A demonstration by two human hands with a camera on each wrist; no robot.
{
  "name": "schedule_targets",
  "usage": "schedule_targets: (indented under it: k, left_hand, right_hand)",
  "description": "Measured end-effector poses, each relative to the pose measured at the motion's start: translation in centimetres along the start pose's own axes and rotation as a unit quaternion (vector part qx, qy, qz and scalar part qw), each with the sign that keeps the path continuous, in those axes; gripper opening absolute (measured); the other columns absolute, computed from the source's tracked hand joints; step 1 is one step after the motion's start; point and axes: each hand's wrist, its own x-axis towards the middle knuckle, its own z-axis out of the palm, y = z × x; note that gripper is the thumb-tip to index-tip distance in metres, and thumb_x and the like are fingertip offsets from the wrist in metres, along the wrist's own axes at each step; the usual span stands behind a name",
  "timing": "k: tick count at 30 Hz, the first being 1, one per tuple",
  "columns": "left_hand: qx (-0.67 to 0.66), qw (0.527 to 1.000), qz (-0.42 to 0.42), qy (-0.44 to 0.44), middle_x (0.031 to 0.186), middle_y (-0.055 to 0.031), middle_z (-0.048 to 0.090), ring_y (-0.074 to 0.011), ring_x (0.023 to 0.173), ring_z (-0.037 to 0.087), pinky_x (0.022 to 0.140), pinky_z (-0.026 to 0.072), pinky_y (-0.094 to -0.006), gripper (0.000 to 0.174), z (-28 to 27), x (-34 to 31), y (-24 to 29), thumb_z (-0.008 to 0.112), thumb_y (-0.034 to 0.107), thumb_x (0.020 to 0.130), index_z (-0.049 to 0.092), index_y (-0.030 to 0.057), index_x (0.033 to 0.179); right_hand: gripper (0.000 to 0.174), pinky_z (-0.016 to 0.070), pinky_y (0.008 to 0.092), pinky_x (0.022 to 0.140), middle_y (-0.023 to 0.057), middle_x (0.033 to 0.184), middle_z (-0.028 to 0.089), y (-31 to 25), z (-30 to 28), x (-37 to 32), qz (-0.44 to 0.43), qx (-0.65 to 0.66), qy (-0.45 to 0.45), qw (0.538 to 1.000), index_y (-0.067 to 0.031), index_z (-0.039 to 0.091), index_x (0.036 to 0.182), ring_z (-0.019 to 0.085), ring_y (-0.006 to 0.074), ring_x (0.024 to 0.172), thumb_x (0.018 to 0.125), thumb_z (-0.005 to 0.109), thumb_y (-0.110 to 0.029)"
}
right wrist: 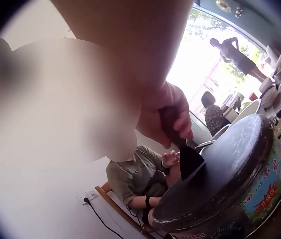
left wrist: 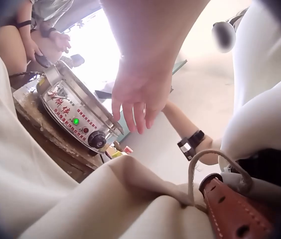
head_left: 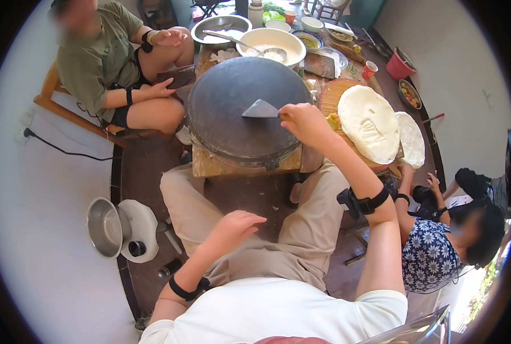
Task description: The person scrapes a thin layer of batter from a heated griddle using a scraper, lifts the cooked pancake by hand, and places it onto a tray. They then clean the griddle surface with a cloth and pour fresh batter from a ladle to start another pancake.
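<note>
Gripping: R hand [head_left: 304,123], ctr of head view, thumb & fingers pinching handle of scraper [head_left: 260,110].
Scraper axis: approx. crosswise; handle to R hand at right, blade running left, wide edge facing upper left.
Scraper pos.: above griddle [head_left: 221,86], right of its ctr; blade touching or just off surface, can't tell.
Nearer hand: R, on the handle; L well apart.
L hand [head_left: 232,229]: lower ctr of frame, over lap, below griddle's near edge; fingers loosely extended, nothing held. Scraper lies up & slightly right of it.
Griddle: round, dark, flat-topped, upper ctr; green light [left wrist: 76,121] lit & knob [left wrist: 97,139] on its side, per L wrist view.
Dough sheet [head_left: 370,120]: pale, round, just right of griddle, on round board [head_left: 329,98]; R forearm passes btwn it & lap.
White basin [head_left: 297,49]: beyond griddle, top ctr, ladle [head_left: 275,54] in it.
</note>
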Motion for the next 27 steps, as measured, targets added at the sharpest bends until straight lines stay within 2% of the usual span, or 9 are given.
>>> schedule_targets:
  k: [3,5,7,10,12,15,18,25,27]
  left_hand:
    - [-0.007,1.0,-0.005,-0.003,0.091,-0.0117,0.062,-0.0295,0.086,0.057,0.075,0.0458,-0.0369,0.028,-0.3,-0.4,-0.3,0.061,0.001,0.074,0.06,0.0047,0.102]
    - [-0.018,1.0,-0.021,0.005,0.09,-0.0124,0.062,-0.0296,0.085,0.057,0.075,0.0458,-0.0373,0.027,-0.6,-1.3,-0.7,0.061,0.001,0.074,0.061,0.0039,0.101]
    - [-0.011,0.999,-0.039,0.006,0.09,-0.0123,0.063,-0.0294,0.086,0.058,0.076,0.0459,-0.0372,0.026,-0.6,-2.3,-1.5,0.06,0.0,0.074,0.061,0.0035,0.1]
    - [0.0,0.999,-0.035,-0.003,0.089,-0.0114,0.063,-0.0288,0.084,0.058,0.074,0.0461,-0.0366,0.026,-0.7,-2.7,-2.2,0.06,0.0,0.074,0.061,0.0039,0.1]
    - [0.007,0.999,-0.03,-0.006,0.088,-0.0109,0.063,-0.0285,0.084,0.058,0.072,0.0463,-0.0362,0.026,-0.8,-2.3,-2.1,0.06,-0.001,0.074,0.062,0.0045,0.099]
    - [0.011,1.0,-0.028,-0.003,0.088,-0.0105,0.063,-0.0282,0.083,0.058,0.072,0.0464,-0.0359,0.025,-0.7,-1.6,-1.4,0.06,-0.001,0.075,0.062,0.005,0.099]
    - [0.006,1.0,-0.022,-0.003,0.087,-0.0104,0.062,-0.028,0.082,0.058,0.071,0.0463,-0.0358,0.026,-0.3,-1.2,-1.2,0.06,0.0,0.075,0.062,0.0055,0.1]
    - [0.002,0.999,-0.044,-0.028,0.091,-0.0112,0.063,-0.0288,0.085,0.058,0.075,0.0459,-0.0367,0.025,0.1,0.3,-0.6,0.06,0.002,0.075,0.062,0.0049,0.1]
    - [0.004,0.998,-0.053,-0.027,0.093,-0.0118,0.063,-0.0294,0.087,0.058,0.077,0.0459,-0.0371,0.025,0.1,0.4,-0.5,0.06,0.002,0.074,0.062,0.0048,0.1]
  right_hand:
    - [0.025,0.0483,0.0362,0.073,0.0117,0.084,0.066,-0.2,-2.4,-1.6,0.007,-0.022,-0.142,0.99,-0.006,0.066,0.093,0.062,0.0286,0.082,0.068,0.067,-0.012]
    - [0.024,0.0485,0.0348,0.072,0.0107,0.083,0.067,0.1,-6.6,-3.4,0.006,-0.042,-0.181,0.983,-0.006,0.068,0.091,0.063,0.0273,0.08,0.068,0.067,-0.011]
    - [0.02,0.0484,0.0344,0.071,0.0112,0.081,0.067,1.6,-8.7,-4.4,0.107,-0.052,-0.119,0.986,-0.0053,0.068,0.088,0.063,0.0261,0.078,0.069,0.065,-0.01]
    - [0.02,0.0483,0.0344,0.07,0.013,0.078,0.067,10.1,-7.4,-4.7,0.189,0.024,0.004,0.982,-0.0022,0.068,0.087,0.064,0.0237,0.071,0.073,0.063,-0.017]
    - [0.021,0.0484,0.0314,0.062,0.0126,0.073,0.066,12.2,-7.0,-4.6,0.283,0.099,-0.023,0.954,-0.0008,0.068,0.088,0.063,0.0178,0.063,0.075,0.064,-0.017]
    - [0.023,0.043,0.0237,0.046,0.0075,0.067,0.062,15.2,-5.0,-3.8,0.256,0.153,0.018,0.954,-0.0002,0.067,0.09,0.058,0.0093,0.057,0.077,0.063,-0.018]
    - [0.021,0.0467,0.0268,0.053,0.0092,0.066,0.064,17.0,-4.8,-1.0,0.246,0.106,0.006,0.963,0.0001,0.068,0.088,0.061,0.0132,0.058,0.076,0.064,-0.016]
    - [0.022,0.0487,0.03,0.046,0.0091,0.067,0.064,19.8,-4.3,7.9,0.243,0.114,-0.04,0.963,-0.001,0.068,0.086,0.061,0.0135,0.057,0.073,0.066,-0.019]
    - [0.022,0.05,0.0321,0.05,0.0107,0.069,0.065,19.9,-3.6,8.7,0.235,0.098,-0.029,0.967,-0.0015,0.068,0.084,0.063,0.0171,0.06,0.073,0.065,-0.021]
